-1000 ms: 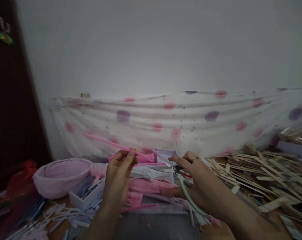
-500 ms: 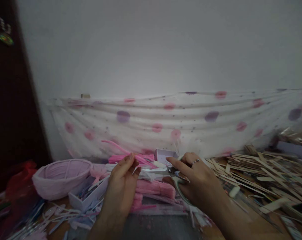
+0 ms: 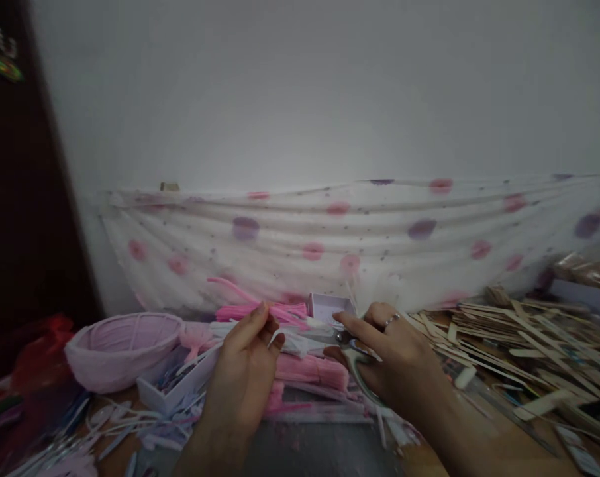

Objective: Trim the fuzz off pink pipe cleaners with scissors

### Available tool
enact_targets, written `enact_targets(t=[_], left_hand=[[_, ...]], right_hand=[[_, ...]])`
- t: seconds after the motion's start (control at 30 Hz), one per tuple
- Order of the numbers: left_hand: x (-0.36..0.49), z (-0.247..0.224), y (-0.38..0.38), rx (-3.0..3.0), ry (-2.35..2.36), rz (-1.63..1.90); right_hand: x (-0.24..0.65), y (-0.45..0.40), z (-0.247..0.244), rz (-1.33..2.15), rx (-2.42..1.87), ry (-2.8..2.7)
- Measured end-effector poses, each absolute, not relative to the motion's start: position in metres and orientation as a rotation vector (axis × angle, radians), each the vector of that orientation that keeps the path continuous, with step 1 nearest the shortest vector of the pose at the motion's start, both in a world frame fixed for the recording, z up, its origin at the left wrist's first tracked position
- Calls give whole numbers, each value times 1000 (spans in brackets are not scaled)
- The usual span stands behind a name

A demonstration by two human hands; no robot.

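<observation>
My left hand (image 3: 245,364) is closed in a pinch on a bright pink pipe cleaner (image 3: 226,285), whose free end sticks up to the left. My right hand (image 3: 404,361), with a ring on one finger, grips a pair of scissors (image 3: 359,374) with pale green handles. The blades point left towards the pinch and are hard to make out. Below and between the hands lies a bundle of pink pipe cleaners (image 3: 324,372). Behind my left fingertips is a brighter pink bundle (image 3: 234,313). A small white box (image 3: 330,305) stands behind them.
A pale pink basket (image 3: 124,358) stands at left beside a white box of small items (image 3: 168,391). Loose white strips (image 3: 131,424) lie in front. Many wooden sticks (image 3: 508,338) are heaped at right. A dotted cloth (image 3: 285,238) hangs on the wall behind.
Both hands stay almost in place. The pipe cleaner's free end has shifted slightly to the right, and the scissors have turned a little in my right hand.
</observation>
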State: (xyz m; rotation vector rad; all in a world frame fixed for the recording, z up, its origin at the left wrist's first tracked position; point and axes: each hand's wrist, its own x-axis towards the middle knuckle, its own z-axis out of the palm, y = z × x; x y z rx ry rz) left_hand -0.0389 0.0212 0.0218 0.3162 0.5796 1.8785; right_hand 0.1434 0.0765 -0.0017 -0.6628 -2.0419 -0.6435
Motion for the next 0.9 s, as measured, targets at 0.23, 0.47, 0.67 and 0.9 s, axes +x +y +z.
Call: enact_targets(t=[0.23,0.47,0.67,0.9], left_hand=[[-39,22,21,297,611,1885],[-41,20,22,320,612,1900],[-46,11,32,536,643,2025],[-49,7,39,881,628,2148]], right_hand=[[145,76,-4,-644,-671,-2040],[145,79,-6,-647,-693,-2073],[153,76,5,-262,-810,-2142],[165,69,14,352,-843,-2361]])
